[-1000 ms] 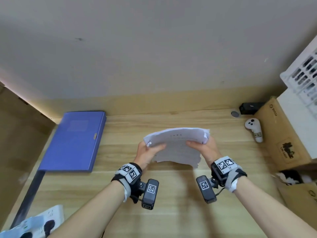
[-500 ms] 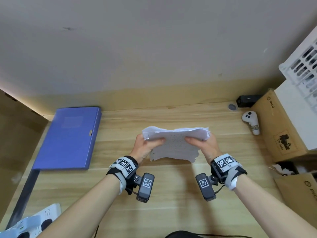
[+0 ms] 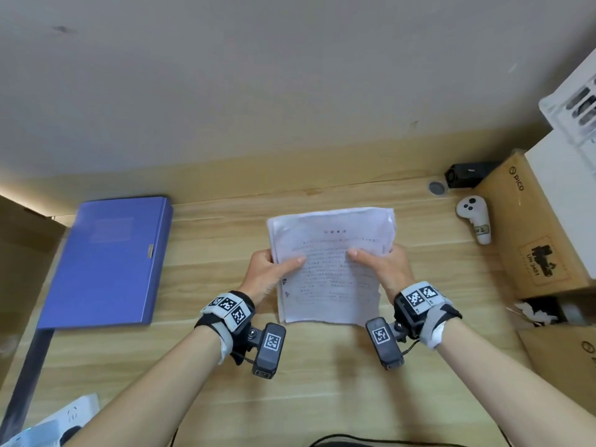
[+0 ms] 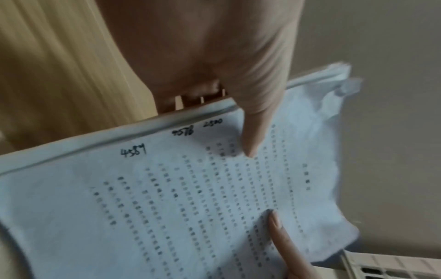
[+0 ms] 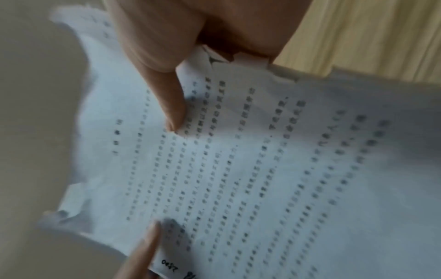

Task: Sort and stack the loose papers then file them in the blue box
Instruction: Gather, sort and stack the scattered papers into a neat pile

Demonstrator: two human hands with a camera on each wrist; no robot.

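Both hands pinch a crumpled, ragged-edged paper stack (image 3: 329,266) above wood.

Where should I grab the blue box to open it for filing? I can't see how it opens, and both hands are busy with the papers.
Judging by its pose, take the blue box at its right long edge, coming from the papers' side. It lies flat and closed, and a small clasp sits on that edge, so the lid probably lifts there. Free one hand first: the left hand is nearer.
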